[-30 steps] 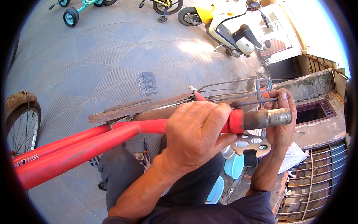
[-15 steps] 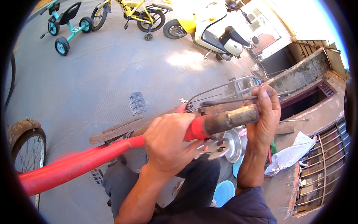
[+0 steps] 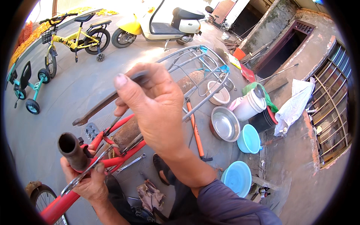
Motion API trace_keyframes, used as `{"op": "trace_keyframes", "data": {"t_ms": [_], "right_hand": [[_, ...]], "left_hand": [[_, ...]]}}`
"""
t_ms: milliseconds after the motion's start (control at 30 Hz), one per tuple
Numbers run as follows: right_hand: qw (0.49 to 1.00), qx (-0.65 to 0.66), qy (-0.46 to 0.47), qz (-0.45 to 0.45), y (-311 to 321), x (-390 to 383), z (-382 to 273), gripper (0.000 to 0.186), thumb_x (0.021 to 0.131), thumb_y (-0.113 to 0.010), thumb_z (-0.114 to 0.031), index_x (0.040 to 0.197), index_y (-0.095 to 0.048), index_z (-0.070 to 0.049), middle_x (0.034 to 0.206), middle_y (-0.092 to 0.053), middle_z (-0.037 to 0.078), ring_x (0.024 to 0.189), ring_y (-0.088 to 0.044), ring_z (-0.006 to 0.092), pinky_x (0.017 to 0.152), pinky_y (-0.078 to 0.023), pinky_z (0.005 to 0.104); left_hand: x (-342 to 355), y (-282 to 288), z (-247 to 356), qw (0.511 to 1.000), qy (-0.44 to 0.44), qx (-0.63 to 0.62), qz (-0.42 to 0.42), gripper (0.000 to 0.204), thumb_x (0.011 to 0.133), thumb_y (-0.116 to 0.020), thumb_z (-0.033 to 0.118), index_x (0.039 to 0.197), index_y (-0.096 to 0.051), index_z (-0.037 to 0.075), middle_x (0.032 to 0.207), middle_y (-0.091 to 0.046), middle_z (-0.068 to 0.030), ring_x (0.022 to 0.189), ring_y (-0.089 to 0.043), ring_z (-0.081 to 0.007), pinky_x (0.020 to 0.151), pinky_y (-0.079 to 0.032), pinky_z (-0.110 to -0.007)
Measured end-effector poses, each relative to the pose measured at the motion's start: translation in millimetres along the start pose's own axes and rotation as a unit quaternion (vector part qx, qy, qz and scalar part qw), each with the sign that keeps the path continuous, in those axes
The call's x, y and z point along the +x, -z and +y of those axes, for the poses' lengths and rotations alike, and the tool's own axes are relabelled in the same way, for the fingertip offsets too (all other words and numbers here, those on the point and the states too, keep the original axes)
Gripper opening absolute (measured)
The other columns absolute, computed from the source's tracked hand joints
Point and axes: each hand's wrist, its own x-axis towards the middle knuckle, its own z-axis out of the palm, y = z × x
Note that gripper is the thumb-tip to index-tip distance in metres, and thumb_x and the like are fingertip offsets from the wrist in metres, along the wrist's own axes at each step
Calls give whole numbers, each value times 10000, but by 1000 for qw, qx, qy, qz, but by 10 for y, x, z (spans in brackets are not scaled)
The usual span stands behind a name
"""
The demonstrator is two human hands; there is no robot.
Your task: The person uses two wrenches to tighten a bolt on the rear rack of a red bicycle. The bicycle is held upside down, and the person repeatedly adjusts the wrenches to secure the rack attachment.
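Note:
My left hand is closed round a red bicycle frame, beside the open end of a rusty brown metal tube. A thin chrome-coloured piece lies across the frame by its fingers. Above the frame, my right hand is raised with a dark, narrow metal bar pinched between thumb and fingers. One end of the bar sits in the grip, while the flattened far end points left, above and apart from the tube. The frame's grey wire rack stretches behind my right hand.
On the ground lie a combination wrench, a crumpled cloth, a grey pedal and an orange hand pump. Basins, including a metal one and a blue one, stand right. A scooter is parked beyond.
My view has swung right. The frame has turned, so the tube's open end now faces me. My right hand, still holding the bar, has moved away from the tube's end.

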Motion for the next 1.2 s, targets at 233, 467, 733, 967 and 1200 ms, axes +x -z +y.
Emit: {"op": "trace_keyframes", "data": {"t_ms": [233,467,733,967,1200], "right_hand": [[999,-8,-42,2,195,19,-219,187,771,-612,-124,857,-494,-8,683,-532,42,514,-525,74,412,-442,189],[1000,-14,4,-13,180,27,-237,176,761,-603,-81,838,-464,-6,652,-486,3,563,-484,31,464,-409,163],[999,-9,31,-3,125,8,-197,243,741,-594,-15,907,-417,-5,694,-487,23,600,-494,44,515,-431,176],[998,-28,49,-34,147,-13,-158,204,744,-588,-12,875,-432,-7,648,-516,24,571,-513,42,494,-444,187],[993,-69,88,-29,87,3,-149,205,754,-613,-56,869,-462,21,641,-531,6,536,-488,20,449,-402,159]], "left_hand": [[53,-85,7,998,-38,32,36,543,652,-688,217,1046,-414,-38,793,-541,-112,819,-528,-193,778,-421,-330],[62,-24,-20,995,-78,56,-11,430,717,-619,169,1056,-429,-16,868,-521,-110,857,-511,-199,783,-401,-328],[57,-13,-43,995,-84,53,-11,432,722,-613,165,1068,-426,-13,872,-523,-107,862,-513,-203,803,-399,-349],[9,-36,-39,995,-78,54,-11,429,720,-611,147,1073,-425,-11,882,-525,-111,870,-512,-210,806,-401,-353],[49,-66,58,997,-65,35,11,438,695,-647,168,1027,-428,-14,818,-542,-118,834,-528,-223,809,-409,-378]]}}
